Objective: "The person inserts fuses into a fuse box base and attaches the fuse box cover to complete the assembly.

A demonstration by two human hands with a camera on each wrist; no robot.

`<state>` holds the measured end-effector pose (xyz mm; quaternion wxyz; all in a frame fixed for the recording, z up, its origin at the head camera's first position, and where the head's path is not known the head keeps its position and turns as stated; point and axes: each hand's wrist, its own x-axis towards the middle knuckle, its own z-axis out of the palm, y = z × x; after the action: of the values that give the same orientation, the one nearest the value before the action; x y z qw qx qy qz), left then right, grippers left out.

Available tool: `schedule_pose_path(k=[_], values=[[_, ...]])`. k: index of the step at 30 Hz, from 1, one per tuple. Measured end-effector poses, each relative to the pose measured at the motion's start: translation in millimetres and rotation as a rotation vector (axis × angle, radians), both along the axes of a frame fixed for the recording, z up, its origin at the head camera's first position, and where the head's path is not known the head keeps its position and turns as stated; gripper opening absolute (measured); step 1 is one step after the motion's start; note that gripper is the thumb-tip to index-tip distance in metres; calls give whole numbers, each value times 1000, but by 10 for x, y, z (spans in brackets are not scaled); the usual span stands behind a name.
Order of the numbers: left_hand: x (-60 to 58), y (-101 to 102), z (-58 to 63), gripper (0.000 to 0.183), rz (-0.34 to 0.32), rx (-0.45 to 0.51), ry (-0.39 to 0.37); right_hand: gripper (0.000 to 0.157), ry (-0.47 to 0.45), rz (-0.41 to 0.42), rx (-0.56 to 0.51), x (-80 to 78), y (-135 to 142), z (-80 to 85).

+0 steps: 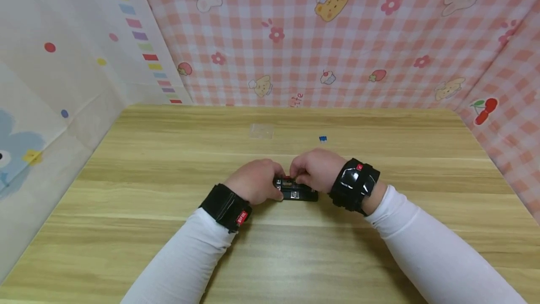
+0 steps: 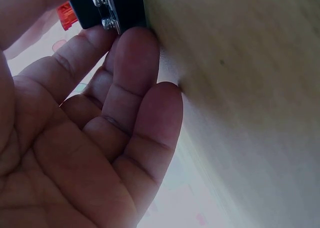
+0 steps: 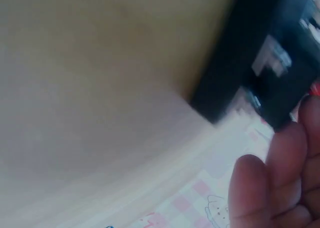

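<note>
A black fuse block point(image 1: 307, 196) with metal contacts and screws lies between both hands on the table. My left hand point(image 1: 256, 179) grips its left end, thumb at the near edge and fingers at the far side. In the left wrist view, silver screws show on the block, with a small red translucent fuse point(image 2: 67, 16) sticking out beside it. My right hand point(image 1: 319, 169) reaches over the block from the right, thumb and forefinger pinching at the red fuse; the fingers partly hide it. The right wrist view shows the block's end blurred, close to curled fingers point(image 3: 250, 188).
A small blue fuse point(image 1: 323, 139) lies on the wooden table point(image 1: 147, 191) beyond the right hand. A clear plastic piece point(image 1: 261, 131) lies farther back, left of it. Patterned cloth point(image 1: 295, 60) hangs behind the table and at its sides.
</note>
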<state>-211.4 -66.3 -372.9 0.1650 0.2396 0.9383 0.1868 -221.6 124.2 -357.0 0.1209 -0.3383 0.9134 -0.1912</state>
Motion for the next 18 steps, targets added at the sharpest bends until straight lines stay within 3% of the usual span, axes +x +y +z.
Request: schedule_pose_path(k=[18], values=[[-5,7,3,37,-3,-7,8,9,26,5,51,23,-27,34]])
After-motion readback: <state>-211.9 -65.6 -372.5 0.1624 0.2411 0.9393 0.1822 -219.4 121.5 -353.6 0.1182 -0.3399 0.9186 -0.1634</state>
